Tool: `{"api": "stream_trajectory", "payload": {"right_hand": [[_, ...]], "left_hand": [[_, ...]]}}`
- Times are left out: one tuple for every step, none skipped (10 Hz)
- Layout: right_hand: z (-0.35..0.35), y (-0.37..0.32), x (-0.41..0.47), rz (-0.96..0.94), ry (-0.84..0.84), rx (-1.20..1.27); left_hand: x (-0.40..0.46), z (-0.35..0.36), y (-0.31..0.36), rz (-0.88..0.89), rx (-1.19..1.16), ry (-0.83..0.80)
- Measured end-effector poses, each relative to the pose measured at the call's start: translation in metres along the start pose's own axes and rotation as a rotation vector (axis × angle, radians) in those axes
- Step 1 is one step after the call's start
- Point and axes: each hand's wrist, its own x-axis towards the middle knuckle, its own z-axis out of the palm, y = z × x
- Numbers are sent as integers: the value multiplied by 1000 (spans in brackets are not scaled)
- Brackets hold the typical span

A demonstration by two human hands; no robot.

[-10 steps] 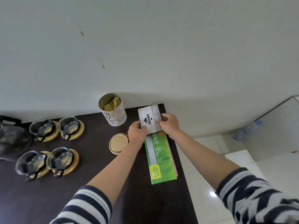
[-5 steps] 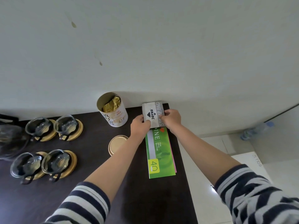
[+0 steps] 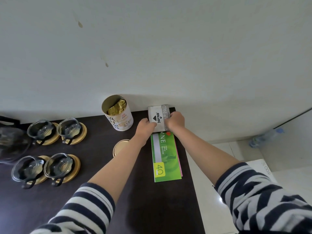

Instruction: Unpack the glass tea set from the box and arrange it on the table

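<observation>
Several glass cups with dark handles stand on round wooden coasters at the left of the dark table: two at the back and two nearer me. A dark glass teapot shows partly at the left edge. My left hand and my right hand both grip a grey stamp pad box at the table's far right corner, against the wall.
An open round tin with gold foil inside stands left of the box, its gold lid lying flat nearer me. A green booklet lies along the table's right edge. A plastic bottle lies on the floor.
Both hands have pushed the stamp pad box away from me, off the green booklet's top toward the wall corner. The cups and tin have not moved.
</observation>
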Motion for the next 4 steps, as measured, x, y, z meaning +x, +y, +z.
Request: {"api": "stream_trajectory", "payload": {"right_hand": [[0, -6, -6, 39, -24, 29], [3, -10, -15, 22, -9, 63], [-4, -16, -33, 4, 21, 87], [-8, -21, -52, -54, 84, 128]], "left_hand": [[-9, 0, 6, -35, -47, 8], [-17, 1, 6, -6, -62, 35], [-41, -5, 11, 27, -89, 77], [-59, -16, 10, 59, -141, 102]]}}
